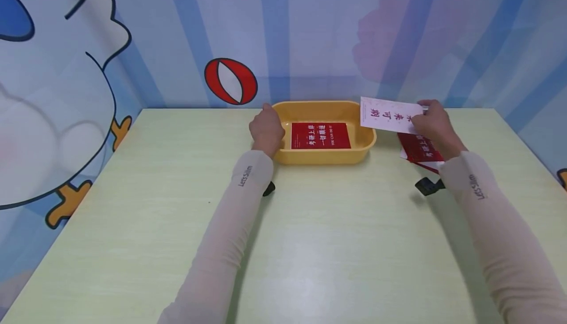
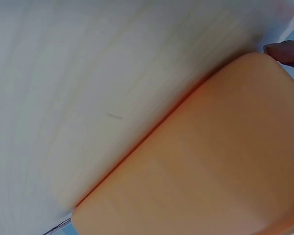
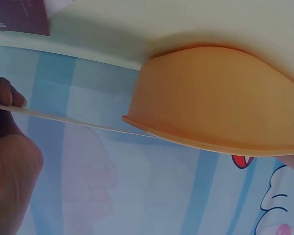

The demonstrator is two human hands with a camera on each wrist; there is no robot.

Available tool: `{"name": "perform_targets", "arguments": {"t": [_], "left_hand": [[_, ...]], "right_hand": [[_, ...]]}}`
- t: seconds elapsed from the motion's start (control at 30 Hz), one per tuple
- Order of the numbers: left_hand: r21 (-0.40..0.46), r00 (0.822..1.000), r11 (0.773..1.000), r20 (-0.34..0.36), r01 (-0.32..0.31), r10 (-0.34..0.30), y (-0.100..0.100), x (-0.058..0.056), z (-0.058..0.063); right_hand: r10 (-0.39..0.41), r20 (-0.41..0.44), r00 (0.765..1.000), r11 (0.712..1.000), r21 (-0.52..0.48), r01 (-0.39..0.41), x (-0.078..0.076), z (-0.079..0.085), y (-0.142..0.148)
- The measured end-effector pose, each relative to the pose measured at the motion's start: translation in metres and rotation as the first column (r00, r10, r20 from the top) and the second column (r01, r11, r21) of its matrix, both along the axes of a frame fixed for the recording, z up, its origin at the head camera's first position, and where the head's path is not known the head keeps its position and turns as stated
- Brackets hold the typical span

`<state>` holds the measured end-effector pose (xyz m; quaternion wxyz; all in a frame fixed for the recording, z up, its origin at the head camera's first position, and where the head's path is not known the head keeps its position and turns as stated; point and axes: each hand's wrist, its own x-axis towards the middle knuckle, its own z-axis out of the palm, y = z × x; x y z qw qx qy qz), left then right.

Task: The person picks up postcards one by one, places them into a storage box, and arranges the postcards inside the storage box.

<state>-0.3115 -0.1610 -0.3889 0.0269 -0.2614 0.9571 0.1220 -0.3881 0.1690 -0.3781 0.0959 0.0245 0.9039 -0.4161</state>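
Worktop [image 1: 328, 235]: pale
Left hand [image 1: 267, 128]: grips tub [image 1: 323, 157]
Right hand [image 1: 437, 126]: pinches card [image 1: 385, 114], worktop below
Card: likely light, bendy; we favour edges

Right hand [image 1: 436, 123] totally covers the right end of the white paper card with dark lettering [image 1: 385, 113], plus blocks some of the red-and-white card pile [image 1: 416, 146]. Tiny print on the rectangular red card [image 1: 321, 136]? Unreadable. Both wrist views chop off the yellow oblong tub [image 1: 325, 157].

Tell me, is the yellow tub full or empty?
Neither: a red card lies inside the tub, and there is room left around it.
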Motion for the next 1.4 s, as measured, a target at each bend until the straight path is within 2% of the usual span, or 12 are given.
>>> {"name": "perform_targets", "arguments": {"t": [0.37, 0.87, 1.4], "left_hand": [[-0.006, 1.0, 1.0, -0.018, 0.013, -0.013, 0.001, 0.0, -0.001], [-0.014, 1.0, 1.0, -0.006, 0.0, 0.0, 0.003, -0.004, -0.004], [-0.012, 1.0, 1.0, -0.009, 0.007, -0.007, 0.006, -0.003, -0.001]], "right_hand": [[0.058, -0.019, 0.998, 0.997, -0.042, -0.059, -0.002, 0.004, -0.009], [0.011, 0.007, 1.0, 0.999, -0.053, -0.011, 0.001, 0.009, -0.028], [0.061, -0.044, 0.997, 0.998, -0.028, -0.062, 0.007, 0.016, -0.052]]}}
